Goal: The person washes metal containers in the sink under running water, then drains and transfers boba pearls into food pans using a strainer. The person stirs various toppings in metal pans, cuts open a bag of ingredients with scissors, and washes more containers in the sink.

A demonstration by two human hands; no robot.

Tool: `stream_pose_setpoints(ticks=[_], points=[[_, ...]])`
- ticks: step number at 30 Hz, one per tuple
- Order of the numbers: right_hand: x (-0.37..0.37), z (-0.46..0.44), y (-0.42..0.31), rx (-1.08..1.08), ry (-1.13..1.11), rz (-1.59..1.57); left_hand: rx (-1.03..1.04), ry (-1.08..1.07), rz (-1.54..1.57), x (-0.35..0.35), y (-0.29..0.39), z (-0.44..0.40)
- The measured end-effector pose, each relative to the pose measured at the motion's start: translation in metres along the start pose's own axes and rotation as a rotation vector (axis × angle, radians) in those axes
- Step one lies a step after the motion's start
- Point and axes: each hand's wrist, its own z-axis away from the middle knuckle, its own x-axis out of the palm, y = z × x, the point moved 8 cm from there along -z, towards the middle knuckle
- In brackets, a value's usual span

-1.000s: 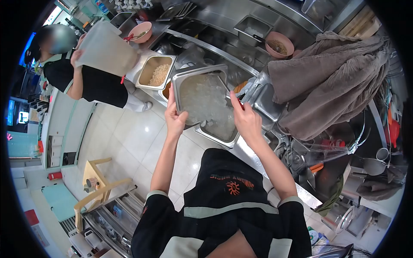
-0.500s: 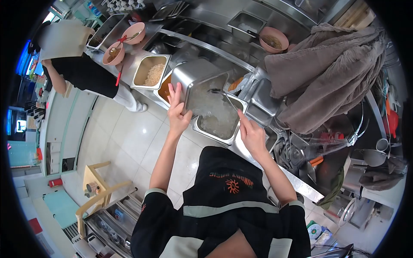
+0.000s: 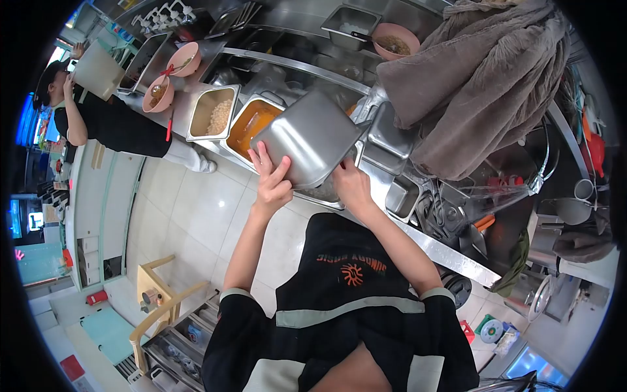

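One steel pan [image 3: 317, 140] tilts, its underside up, above a lower pan [image 3: 320, 200]; the left hand [image 3: 273, 185], fingers spread, holds its side; the right hand [image 3: 353, 187] curls near its rim, fingertips hidden, so what it grips I cannot tell; a pan of orange liquid [image 3: 253, 123] stands just beside.

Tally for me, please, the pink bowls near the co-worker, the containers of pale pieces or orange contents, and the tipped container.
Pink bowls near the co-worker: 2
Container of pale pieces: 1
Container of orange contents: 1
Tipped container in the left hand: 1
Total: 5
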Motion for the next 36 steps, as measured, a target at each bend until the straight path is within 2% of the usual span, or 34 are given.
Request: stream_pose_setpoints(ticks=[3,6,9,10,12,13,15,16,17,19,20,22,26,28,29,30,31,32,33,34,35,36], points=[[-0.009,0.014,0.009,0.014,-0.079,-0.012,0.001,-0.031,-0.055,0.001,-0.003,0.000],[-0.018,0.041,0.025,0.016,-0.191,-0.008,-0.208,0.004,-0.122,-0.002,-0.025,0.005],[-0.028,0.061,0.041,0.066,-0.286,0.049,-0.659,0.236,0.063,-0.019,-0.056,0.013],[-0.036,0.062,0.045,0.070,-0.173,-0.063,-0.786,0.247,0.049,-0.024,-0.066,0.022],[-0.050,0.068,0.054,0.087,0.059,-0.280,-1.001,0.543,0.319,-0.033,-0.083,0.040],[-0.041,0.070,0.066,0.279,-0.002,-0.506,-1.104,0.680,0.471,-0.032,-0.089,0.047],[-0.030,0.090,0.088,0.692,-0.066,-0.935,-1.307,0.787,0.551,-0.037,-0.095,0.059],[-0.036,0.098,0.091,0.850,-0.058,-1.058,-1.370,0.810,0.638,-0.034,-0.092,0.056],[-0.039,0.108,0.099,0.911,-0.030,-1.174,-1.461,0.740,0.600,-0.034,-0.081,0.046],[-0.051,0.144,0.131,0.975,0.000,-1.170,-1.658,0.826,1.029,-0.012,-0.048,0.044],[-0.058,0.172,0.151,1.074,0.014,-1.090,-1.672,0.849,1.140,-0.001,-0.018,0.023],[-0.069,0.242,0.205,1.303,0.004,-0.903,-1.631,0.818,1.008,0.014,0.014,0.019],[-0.095,0.343,0.319,1.550,0.024,-0.693,-1.668,0.393,0.946,0.087,0.095,0.017],[-0.118,0.354,0.366,1.522,0.403,-0.799,-1.603,0.136,0.949,0.137,0.127,0.016],[-0.122,0.357,0.397,1.474,0.352,-0.643,-1.537,0.000,0.954,0.170,0.145,0.008],[-0.107,0.367,0.435,1.422,0.455,-0.610,-1.563,-0.061,1.095,0.204,0.166,0.005],[-0.112,0.364,0.438,1.519,0.501,-0.774,-1.323,-0.223,1.047,0.244,0.175,0.005],[-0.096,0.368,0.465,1.538,0.431,-0.777,-1.170,-0.361,0.912,0.282,0.191,-0.004],[-0.099,0.366,0.469,1.561,0.359,-0.754,-1.218,-0.481,0.936,0.326,0.208,-0.002],[-0.084,0.381,0.488,1.641,0.287,-0.606,-1.167,-0.585,0.848,0.372,0.216,0.014],[-0.067,0.397,0.504,1.667,0.191,-0.565,-1.020,-0.672,0.790,0.412,0.235,0.006],[-0.058,0.408,0.508,1.675,0.200,-0.512,-1.056,-0.711,0.788,0.454,0.236,0.021]])
